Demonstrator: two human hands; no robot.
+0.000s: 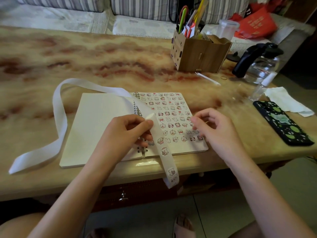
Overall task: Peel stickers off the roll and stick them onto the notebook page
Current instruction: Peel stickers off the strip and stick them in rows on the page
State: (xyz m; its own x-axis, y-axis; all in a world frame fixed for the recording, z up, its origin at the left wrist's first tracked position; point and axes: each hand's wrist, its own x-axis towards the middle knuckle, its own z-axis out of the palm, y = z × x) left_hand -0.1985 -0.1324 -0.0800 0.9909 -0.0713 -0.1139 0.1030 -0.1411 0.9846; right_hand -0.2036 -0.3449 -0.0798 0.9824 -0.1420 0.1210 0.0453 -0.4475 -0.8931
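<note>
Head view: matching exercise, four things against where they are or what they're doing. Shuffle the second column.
Things:
1. left hand
2. right hand
3. phone
4. wooden organizer

Place or state:
A. stands at the far side of the table, holds pens
B. over the sticker-covered notebook page
C. pinches the sticker strip
D. lies flat near the table's right end

Pairs: 1-C, 2-B, 3-D, 4-A
</note>
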